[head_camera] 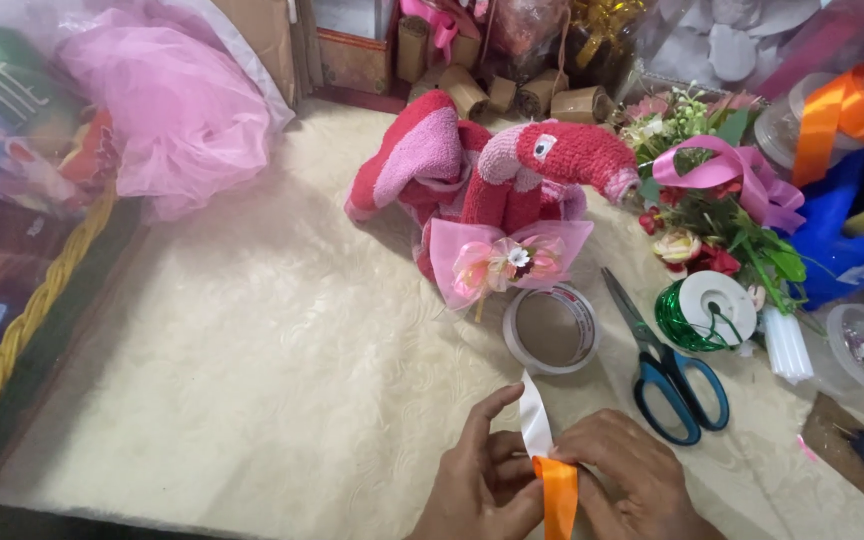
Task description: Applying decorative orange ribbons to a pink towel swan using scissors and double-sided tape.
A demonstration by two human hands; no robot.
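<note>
Soft, even light fills the scene, fairly bright on the cream table (252, 350), with no hard glare. Shadows are faint: a soft one lies beside the red towel figure (512, 180) and another under the scissors (667, 360). The table's left edge falls dim. Straight lines bow near the frame's corners. The hands are slightly blurred; the middle is sharp.

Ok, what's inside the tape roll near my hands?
Through the tape roll only the cream tablecloth shows, looking brownish; the ring holds nothing. Its near rim meets the white ribbon held by both hands, left and right, so what lies beneath is hidden.
</note>
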